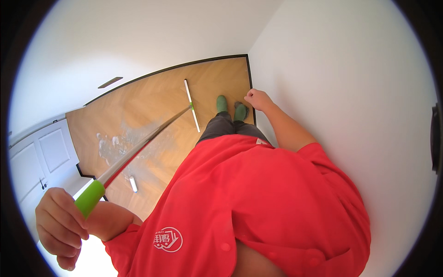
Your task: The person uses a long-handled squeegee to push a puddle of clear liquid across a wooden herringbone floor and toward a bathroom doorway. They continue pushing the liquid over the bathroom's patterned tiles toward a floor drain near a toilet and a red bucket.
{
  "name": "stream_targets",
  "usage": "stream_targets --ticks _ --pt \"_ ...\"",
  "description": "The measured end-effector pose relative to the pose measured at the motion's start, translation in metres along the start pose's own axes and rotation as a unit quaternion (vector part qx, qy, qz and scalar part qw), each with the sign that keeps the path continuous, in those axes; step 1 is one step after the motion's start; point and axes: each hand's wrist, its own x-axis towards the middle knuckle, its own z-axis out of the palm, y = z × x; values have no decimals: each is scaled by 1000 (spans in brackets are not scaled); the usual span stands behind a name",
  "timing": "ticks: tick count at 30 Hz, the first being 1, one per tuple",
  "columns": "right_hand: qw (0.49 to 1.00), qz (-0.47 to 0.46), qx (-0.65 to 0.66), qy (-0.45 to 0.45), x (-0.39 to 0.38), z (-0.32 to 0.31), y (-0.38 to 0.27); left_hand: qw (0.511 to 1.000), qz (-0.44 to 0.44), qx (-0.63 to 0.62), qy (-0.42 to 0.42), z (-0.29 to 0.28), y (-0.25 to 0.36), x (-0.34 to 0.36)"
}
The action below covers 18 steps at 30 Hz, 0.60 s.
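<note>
My left hand (60, 226) grips the green handle (90, 199) of a long metal pole (147, 137). At the pole's far end, a long, narrow white floor-tool head (187, 92) lies on the wooden floor (168, 99) left of my green footwear (222, 104). My right hand (257, 99) is closed beside the white wall (323, 83), its fingers curled; whether anything is in them is too small to tell. A small dark, fuzzy item, unclear what, is at my right foot (240, 112).
A pale powdery patch (115, 144) marks the floor at left, with a white cylindrical object (133, 183) below it. A white door (54, 147) stands at far left. White walls with dark skirting (161, 70) bound the floor behind and right. A flat brown piece (110, 82) shows on the back wall.
</note>
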Motion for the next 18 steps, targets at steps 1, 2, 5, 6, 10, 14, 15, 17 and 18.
stream_targets --ticks 1,2,5,6,10,14,15,17,18 --pt "1000 -13 10 -4 1 -7 -4 1000 0 -2 -1 -9 -5 0" --pt "1000 -9 10 3 -2 -12 -7 1000 0 -5 -2 -19 -11 0" --pt "998 41 53 12 -14 -33 -15 999 27 -28 12 -44 -26 -8" --pt "998 42 50 18 -12 -41 -12 998 39 -38 19 -50 -30 -12" --pt "996 70 42 33 -41 -58 0 998 42 -36 -33 -68 -23 -18" --pt "995 68 58 44 -54 -59 3 994 44 -48 -90 -82 -18 -30" --pt "995 64 62 45 -54 -57 0 994 46 -46 -90 -85 -17 -33" --pt "995 60 67 50 -53 -54 -9 994 53 -45 -84 -94 -22 -38" --pt "994 58 73 51 -51 -54 -14 994 57 -45 -77 -97 -24 -41"
